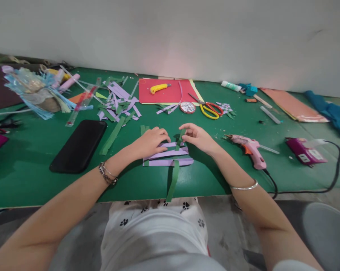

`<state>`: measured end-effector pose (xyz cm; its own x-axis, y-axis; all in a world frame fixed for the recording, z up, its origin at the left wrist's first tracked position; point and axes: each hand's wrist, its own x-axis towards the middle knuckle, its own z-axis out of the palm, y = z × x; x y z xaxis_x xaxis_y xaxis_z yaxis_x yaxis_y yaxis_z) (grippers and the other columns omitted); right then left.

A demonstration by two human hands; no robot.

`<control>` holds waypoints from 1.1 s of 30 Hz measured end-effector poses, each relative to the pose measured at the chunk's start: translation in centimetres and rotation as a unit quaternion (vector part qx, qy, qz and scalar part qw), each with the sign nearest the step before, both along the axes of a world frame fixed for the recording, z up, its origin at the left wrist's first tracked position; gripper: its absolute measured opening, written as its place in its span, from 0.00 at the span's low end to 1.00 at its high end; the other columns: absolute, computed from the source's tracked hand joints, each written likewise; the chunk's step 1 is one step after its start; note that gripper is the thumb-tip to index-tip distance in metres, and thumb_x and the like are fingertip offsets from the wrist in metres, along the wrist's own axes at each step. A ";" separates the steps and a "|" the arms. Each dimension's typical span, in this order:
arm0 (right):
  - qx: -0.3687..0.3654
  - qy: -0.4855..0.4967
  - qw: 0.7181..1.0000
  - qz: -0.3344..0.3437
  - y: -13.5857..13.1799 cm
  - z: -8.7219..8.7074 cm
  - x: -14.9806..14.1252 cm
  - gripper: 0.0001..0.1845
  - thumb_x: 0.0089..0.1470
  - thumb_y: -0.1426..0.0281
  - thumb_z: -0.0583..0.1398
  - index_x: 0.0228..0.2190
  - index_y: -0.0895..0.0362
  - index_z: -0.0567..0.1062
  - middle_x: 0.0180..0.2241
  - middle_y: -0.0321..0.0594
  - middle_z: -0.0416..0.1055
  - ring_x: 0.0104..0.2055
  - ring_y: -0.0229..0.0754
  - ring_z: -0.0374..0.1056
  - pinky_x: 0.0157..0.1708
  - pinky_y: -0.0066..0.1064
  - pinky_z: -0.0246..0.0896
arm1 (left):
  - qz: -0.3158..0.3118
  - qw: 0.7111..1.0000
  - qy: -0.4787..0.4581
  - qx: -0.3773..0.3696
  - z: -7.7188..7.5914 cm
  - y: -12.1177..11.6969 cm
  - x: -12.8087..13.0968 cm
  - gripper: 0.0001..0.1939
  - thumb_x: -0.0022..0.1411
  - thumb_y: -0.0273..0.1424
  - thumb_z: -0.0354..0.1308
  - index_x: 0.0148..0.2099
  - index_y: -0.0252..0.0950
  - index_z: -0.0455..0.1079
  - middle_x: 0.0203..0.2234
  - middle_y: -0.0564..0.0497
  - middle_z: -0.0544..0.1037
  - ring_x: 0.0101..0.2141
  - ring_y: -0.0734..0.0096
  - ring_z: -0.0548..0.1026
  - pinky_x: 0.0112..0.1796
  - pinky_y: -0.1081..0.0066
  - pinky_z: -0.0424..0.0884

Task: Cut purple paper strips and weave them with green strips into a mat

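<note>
Several purple paper strips (170, 162) lie side by side on the green table in front of me, crossed by green paper strips. One long green paper strip (173, 180) passes among the purple ones, and its near end reaches the table's front edge. My right hand (196, 137) pinches the upper part of a green strip (180, 139) between thumb and fingers. Over the left side of the purple strips rests my left hand (151, 142), palm down, fingers bent loosely and touching the strips. Part of the weave is hidden under it.
Left lie a black phone (78, 146), a ruler (83, 101) and a heap of paper strips (120, 101). Behind are red paper (166, 96), a yellow cutter (159, 88) and scissors (209, 109). A pink glue gun (250, 148) with its cord lies right, near a purple box (305, 152).
</note>
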<state>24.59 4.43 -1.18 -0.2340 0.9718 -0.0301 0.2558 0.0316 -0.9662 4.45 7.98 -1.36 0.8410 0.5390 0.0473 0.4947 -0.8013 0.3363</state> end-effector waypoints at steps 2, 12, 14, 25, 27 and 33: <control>0.001 -0.003 1.000 0.001 0.0 0.0 0.0 0.14 0.41 0.73 0.57 0.35 0.57 0.64 0.19 0.26 0.61 0.23 0.32 0.62 0.25 0.27 0.55 | 0.010 1.000 -0.009 -0.008 -0.2 -0.1 0.2 0.09 0.57 0.31 0.51 0.39 0.34 0.68 0.37 0.47 0.69 0.36 0.66 0.68 0.37 0.68 0.62; -0.013 0.008 1.000 -0.009 0.1 0.0 0.0 0.15 0.40 0.73 0.58 0.34 0.57 0.64 0.18 0.25 0.61 0.22 0.31 0.61 0.25 0.26 0.55 | 0.008 0.999 -0.028 0.026 -0.5 -0.2 0.3 0.09 0.59 0.30 0.50 0.41 0.34 0.67 0.31 0.49 0.72 0.35 0.67 0.69 0.34 0.70 0.61; -0.015 0.009 1.000 -0.014 0.1 0.0 -0.1 0.15 0.40 0.74 0.58 0.34 0.58 0.64 0.18 0.25 0.61 0.22 0.31 0.61 0.25 0.26 0.55 | -0.006 0.999 -0.025 0.043 -0.6 0.1 0.2 0.09 0.60 0.31 0.50 0.40 0.35 0.68 0.31 0.50 0.73 0.35 0.67 0.69 0.34 0.70 0.61; -0.014 0.008 1.000 -0.012 0.0 0.1 0.0 0.14 0.40 0.74 0.57 0.34 0.57 0.64 0.18 0.25 0.61 0.22 0.32 0.63 0.26 0.27 0.56 | -0.036 0.987 0.020 0.158 -0.9 -0.1 0.1 0.13 0.61 0.25 0.46 0.46 0.31 0.65 0.33 0.46 0.72 0.35 0.68 0.70 0.33 0.72 0.63; -0.015 0.008 1.000 -0.010 0.1 0.1 0.0 0.14 0.40 0.74 0.57 0.34 0.57 0.64 0.18 0.25 0.62 0.23 0.32 0.64 0.26 0.27 0.56 | -0.030 0.985 0.024 0.169 -1.0 -0.2 0.1 0.15 0.60 0.24 0.46 0.50 0.31 0.62 0.34 0.47 0.72 0.36 0.68 0.70 0.33 0.73 0.63; -0.021 0.018 1.000 -0.015 0.1 0.1 0.0 0.14 0.40 0.74 0.57 0.34 0.56 0.64 0.18 0.25 0.62 0.22 0.32 0.64 0.26 0.27 0.57 | -0.021 0.978 0.066 0.198 -0.9 -0.6 0.1 0.14 0.61 0.24 0.43 0.48 0.38 0.63 0.38 0.48 0.69 0.34 0.69 0.70 0.27 0.75 0.62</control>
